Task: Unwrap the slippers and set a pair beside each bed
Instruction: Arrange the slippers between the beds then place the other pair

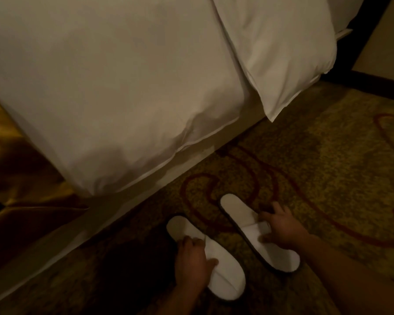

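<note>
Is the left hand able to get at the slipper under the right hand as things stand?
Probably yes. The left hand grips the left slipper, and only bare carpet separates it from the right slipper, though the right hand lies over its middle.
</note>
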